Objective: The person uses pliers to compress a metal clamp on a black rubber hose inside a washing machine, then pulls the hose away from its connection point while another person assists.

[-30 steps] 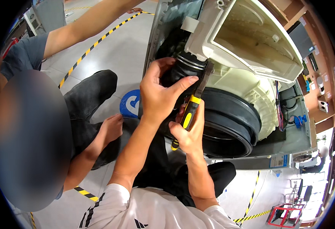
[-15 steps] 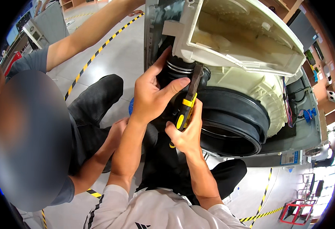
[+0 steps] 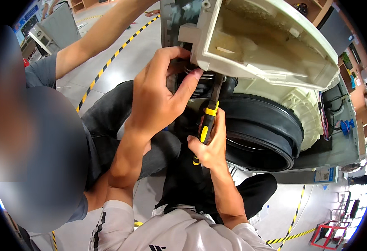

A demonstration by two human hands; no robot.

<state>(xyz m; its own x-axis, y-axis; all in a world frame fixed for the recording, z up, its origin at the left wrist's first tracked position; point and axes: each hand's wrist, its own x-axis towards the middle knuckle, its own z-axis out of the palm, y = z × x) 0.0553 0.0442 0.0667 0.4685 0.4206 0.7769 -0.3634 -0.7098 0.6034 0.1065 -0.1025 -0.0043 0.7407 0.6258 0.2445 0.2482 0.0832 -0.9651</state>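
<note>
My right hand (image 3: 212, 144) grips locking-style pliers (image 3: 207, 127) by their black and yellow handles. Their dark metal jaws point up, reaching the black ribbed hose (image 3: 201, 90) under the pale plastic housing (image 3: 217, 62). Around the hose's top sit shiny wire clamp rings (image 3: 206, 76), which the jaws lie beside; whether they bite on a ring I cannot tell. My left hand (image 3: 160, 90) curls about the hose top from the left, thumb against the rings, its other fingertips partly hidden behind. To the right is the large black rubber door gasket (image 3: 260, 129) of an opened washing machine.
A cream tub (image 3: 300, 104) stands behind the gasket, with coloured wires (image 3: 324, 119) and a blue connector (image 3: 345, 125) to its right. Close on my left sits a co-worker in a grey sleeve (image 3: 43, 71), one arm stretched toward the machine. Yellow-black tape (image 3: 108, 69) marks the floor.
My left hand has shifted upward, its thumb now higher on the clamp rings and fingers more bent. The pliers stay in my right hand beside the hose. The co-worker has leaned closer.
</note>
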